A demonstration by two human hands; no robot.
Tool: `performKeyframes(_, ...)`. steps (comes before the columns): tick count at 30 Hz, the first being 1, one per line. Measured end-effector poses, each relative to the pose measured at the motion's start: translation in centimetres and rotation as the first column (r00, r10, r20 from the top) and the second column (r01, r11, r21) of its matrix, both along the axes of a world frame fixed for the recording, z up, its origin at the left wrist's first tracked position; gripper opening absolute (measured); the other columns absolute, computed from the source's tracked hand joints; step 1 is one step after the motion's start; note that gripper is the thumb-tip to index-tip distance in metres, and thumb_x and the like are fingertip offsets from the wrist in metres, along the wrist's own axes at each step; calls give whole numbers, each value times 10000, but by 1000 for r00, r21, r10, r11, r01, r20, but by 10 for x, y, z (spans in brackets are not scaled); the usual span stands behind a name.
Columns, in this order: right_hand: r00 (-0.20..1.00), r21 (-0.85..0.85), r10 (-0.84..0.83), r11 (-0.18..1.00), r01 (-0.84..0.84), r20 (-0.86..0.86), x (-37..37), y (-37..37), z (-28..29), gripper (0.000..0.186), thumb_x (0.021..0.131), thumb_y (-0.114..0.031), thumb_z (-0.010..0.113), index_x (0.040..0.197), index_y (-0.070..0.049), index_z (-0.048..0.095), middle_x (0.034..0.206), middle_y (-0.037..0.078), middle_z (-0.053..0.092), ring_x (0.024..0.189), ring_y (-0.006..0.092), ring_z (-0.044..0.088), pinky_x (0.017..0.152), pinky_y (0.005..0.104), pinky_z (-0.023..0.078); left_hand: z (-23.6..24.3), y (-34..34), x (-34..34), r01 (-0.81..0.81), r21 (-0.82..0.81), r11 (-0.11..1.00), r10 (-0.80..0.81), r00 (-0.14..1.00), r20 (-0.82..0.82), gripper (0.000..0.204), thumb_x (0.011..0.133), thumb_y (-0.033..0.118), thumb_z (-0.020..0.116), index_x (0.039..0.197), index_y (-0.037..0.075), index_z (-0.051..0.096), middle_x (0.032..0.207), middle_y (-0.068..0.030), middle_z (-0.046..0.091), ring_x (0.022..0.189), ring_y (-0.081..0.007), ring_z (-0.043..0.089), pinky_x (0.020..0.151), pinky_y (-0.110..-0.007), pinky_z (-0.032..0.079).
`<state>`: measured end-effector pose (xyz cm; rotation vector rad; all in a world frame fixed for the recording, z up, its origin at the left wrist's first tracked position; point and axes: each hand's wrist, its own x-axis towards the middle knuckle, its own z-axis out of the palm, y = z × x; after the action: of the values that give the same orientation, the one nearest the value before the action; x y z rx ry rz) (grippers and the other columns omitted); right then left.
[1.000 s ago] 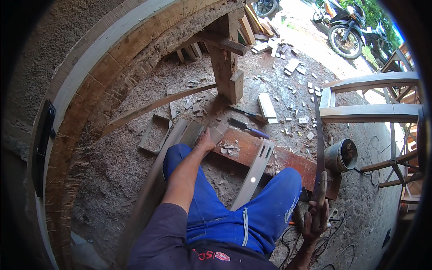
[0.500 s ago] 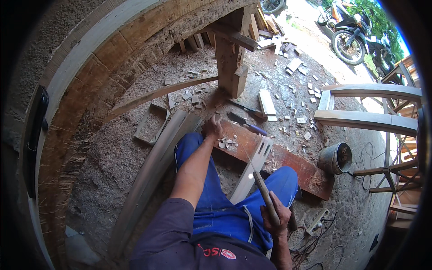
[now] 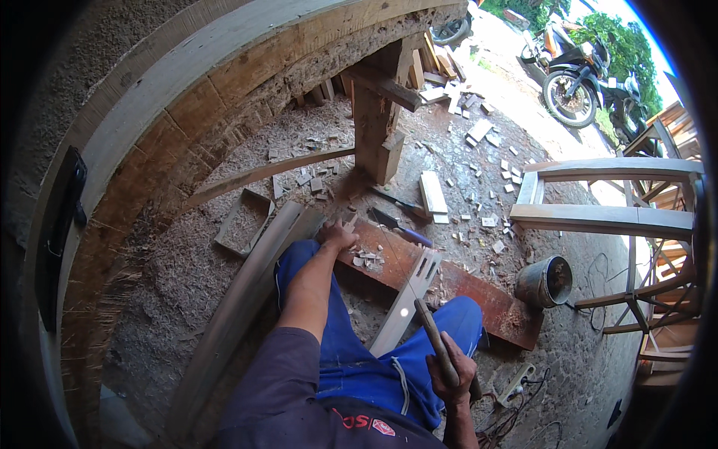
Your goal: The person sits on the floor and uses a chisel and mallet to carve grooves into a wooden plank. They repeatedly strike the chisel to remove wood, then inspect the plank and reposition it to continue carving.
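Note:
My left hand point(image 3: 338, 234) is at the left end of a reddish-brown board point(image 3: 479, 295), its fingers curled; what they grip, if anything, is too small to make out. In my right hand point(image 3: 455, 367) is a tool's wooden handle point(image 3: 436, 338), held over my right thigh. A thin line runs from its upper end toward the board, perhaps a blade seen edge-on. Between my knees a pale wooden piece point(image 3: 400, 310) with slots cut near its far end lies across the board. Wood chips point(image 3: 368, 258) lie on the board beside my left hand.
Beyond the board lie a blue-handled tool point(image 3: 402, 227) and a pale block point(image 3: 432, 196). A bucket point(image 3: 544, 282) stands at the board's right end. Long timber point(image 3: 232, 322) lies at my left, under a heavy bench point(image 3: 176, 135). Wooden frames point(image 3: 606, 217) and cables point(image 3: 497, 428) are on the right.
The whole view has shifted a little, the board and bench post now sitting lower and further left. My left hand has changed its finger pose slightly. The wooden handle stays in my right hand.

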<state>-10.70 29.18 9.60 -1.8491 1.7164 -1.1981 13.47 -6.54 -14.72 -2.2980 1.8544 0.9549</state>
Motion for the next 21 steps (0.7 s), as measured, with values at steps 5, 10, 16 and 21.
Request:
performKeyframes(5, 999, -13, 26, 1000, -25, 39, 1, 0, 1, 525, 789, -113, 802, 1255, 77, 651, 1062, 243, 738, 895, 329, 765, 767, 357, 582, -17, -18, 52, 66, 243, 968, -22, 983, -180, 1107, 626, 370, 807, 1581, 92, 320, 1513, -215, 504, 1358, -375, 534, 1113, -400, 452)
performKeyframes(10, 997, 27, -13, 1000, 11, 71, 4, -5, -7, 534, 803, -107, 795, 1279, 76, 635, 1058, 238, 738, 897, 319, 763, 781, 357, 582, -25, -16, 20, 73, 54, 996, -67, 993, -102, 1157, 586, 350, 840, 1545, -16, 306, 1456, -283, 529, 1323, -394, 559, 1092, -376, 472)
performKeyframes(16, 995, -2, 65, 998, -65, 72, 17, -14, -6, 537, 793, -93, 799, 1281, 65, 640, 1018, 223, 745, 864, 310, 763, 766, 355, 580, -42, -12, 59, -82, -92, 992, 49, 949, -313, 1259, 532, 493, 907, 1500, -52, 314, 1386, -290, 541, 1272, -411, 555, 1073, -448, 465)
performKeyframes(21, 999, -14, 32, 999, -32, 4, 16, -15, -4, 541, 784, -81, 799, 1284, 57, 643, 1006, 216, 745, 830, 316, 760, 747, 364, 579, 16, 34, -17, 74, -353, 933, -40, 994, 102, 1009, 570, 573, 902, 1387, 170, 470, 1329, -209, 556, 1267, -407, 512, 993, -547, 479)
